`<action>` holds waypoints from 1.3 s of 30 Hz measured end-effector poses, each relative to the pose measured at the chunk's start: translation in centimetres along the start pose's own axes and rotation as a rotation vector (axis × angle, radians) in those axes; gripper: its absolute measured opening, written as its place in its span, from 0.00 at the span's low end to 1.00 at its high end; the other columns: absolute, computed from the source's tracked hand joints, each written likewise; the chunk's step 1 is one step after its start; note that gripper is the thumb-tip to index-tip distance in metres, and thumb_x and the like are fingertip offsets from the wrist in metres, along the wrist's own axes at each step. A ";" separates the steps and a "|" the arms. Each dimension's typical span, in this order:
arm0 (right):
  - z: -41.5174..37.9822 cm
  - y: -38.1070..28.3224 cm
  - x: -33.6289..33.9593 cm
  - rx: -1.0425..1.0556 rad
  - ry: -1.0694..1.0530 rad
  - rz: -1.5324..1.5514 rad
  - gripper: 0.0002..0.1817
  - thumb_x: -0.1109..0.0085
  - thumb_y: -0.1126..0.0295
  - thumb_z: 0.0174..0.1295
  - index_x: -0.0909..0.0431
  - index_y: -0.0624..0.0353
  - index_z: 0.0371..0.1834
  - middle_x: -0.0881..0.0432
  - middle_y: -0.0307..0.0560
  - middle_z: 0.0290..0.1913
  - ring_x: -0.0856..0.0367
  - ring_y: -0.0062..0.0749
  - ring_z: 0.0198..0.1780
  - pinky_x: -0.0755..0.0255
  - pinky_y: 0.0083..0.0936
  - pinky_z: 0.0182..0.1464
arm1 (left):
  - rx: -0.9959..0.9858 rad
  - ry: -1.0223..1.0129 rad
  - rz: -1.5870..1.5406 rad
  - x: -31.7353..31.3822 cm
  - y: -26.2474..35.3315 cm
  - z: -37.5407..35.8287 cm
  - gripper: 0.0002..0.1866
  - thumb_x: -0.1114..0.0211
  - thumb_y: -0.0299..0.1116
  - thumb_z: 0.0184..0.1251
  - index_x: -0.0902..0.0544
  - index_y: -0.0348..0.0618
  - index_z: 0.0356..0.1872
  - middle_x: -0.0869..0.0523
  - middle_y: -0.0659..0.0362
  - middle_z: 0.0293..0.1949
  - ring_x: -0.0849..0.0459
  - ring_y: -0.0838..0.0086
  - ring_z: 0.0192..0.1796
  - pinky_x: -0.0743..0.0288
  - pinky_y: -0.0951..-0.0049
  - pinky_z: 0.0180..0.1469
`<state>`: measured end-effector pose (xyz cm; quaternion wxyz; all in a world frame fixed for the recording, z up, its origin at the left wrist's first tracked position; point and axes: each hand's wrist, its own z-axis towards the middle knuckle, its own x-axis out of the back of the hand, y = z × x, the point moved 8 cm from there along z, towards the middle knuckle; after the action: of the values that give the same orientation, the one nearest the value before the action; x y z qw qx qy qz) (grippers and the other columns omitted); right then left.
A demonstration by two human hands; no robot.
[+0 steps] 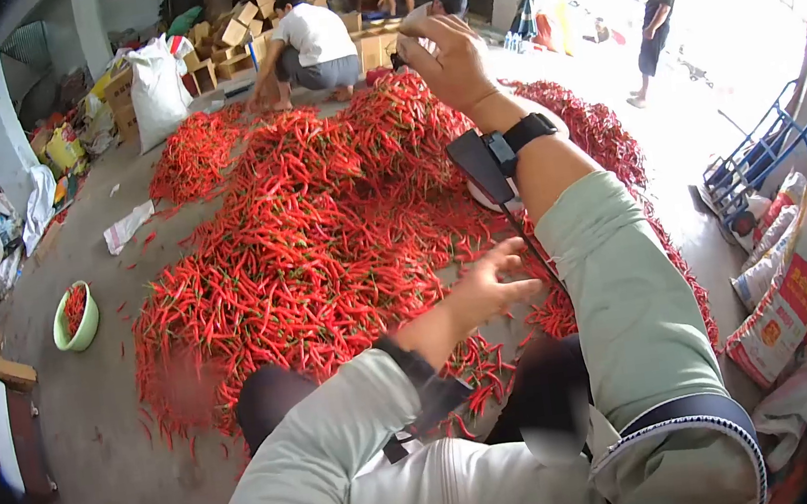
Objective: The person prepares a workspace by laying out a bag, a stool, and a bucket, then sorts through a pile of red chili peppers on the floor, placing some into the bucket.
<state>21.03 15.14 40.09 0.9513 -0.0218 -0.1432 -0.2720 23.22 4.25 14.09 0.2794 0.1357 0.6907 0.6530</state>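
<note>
My right hand (449, 63) is raised high over the far side of a big heap of red chili peppers (263, 259). Its fingers are bent and loosely apart, and I see nothing in them. A dark watch (532, 129) and a black device (481, 170) with a thin strip sit on that wrist. Lower down, my left hand (491, 289) hovers above the near part of the heap, fingers spread and holding nothing visible. A black band (406, 357) circles the left wrist. Behind my right forearm, a pale round rim is mostly hidden.
To the left stands a green basin (76, 317) with some peppers inside. A white sack (159, 93) and cardboard boxes (240, 30) are at the back, near a crouching person (317, 41). On the right are a blue hand truck (763, 142) and printed sacks (782, 296).
</note>
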 end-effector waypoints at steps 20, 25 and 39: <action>-35.1 8.9 1.6 -0.697 -0.980 -0.191 0.18 0.42 0.65 0.48 0.20 0.57 0.44 0.20 0.57 0.44 0.22 0.51 0.47 0.28 0.38 0.51 | 0.218 0.117 0.531 10.6 -15.1 -4.1 0.16 0.35 0.31 0.55 0.19 0.37 0.46 0.15 0.57 0.38 0.17 0.74 0.41 0.23 0.72 0.43; -43.3 5.2 -2.4 -0.726 -1.059 -0.082 0.18 0.46 0.64 0.50 0.21 0.55 0.45 0.19 0.56 0.42 0.21 0.50 0.45 0.27 0.39 0.50 | 0.145 0.621 -0.328 20.2 -8.4 -7.6 0.08 0.43 0.29 0.64 0.21 0.48 0.43 0.17 0.65 0.37 0.18 0.78 0.34 0.24 0.77 0.32; -56.1 -7.6 -18.4 -0.591 -1.145 0.148 0.22 0.52 0.70 0.58 0.31 0.49 0.59 0.33 0.43 0.64 0.40 0.42 0.67 0.48 0.51 0.66 | 0.156 0.545 -0.473 19.3 -6.6 -5.3 0.14 0.44 0.27 0.64 0.25 0.40 0.51 0.19 0.58 0.46 0.19 0.76 0.41 0.24 0.77 0.41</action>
<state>16.75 11.35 -19.15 0.6945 -0.4342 -0.5451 -0.1789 5.80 9.82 3.54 0.2173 -0.1856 0.7996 0.5281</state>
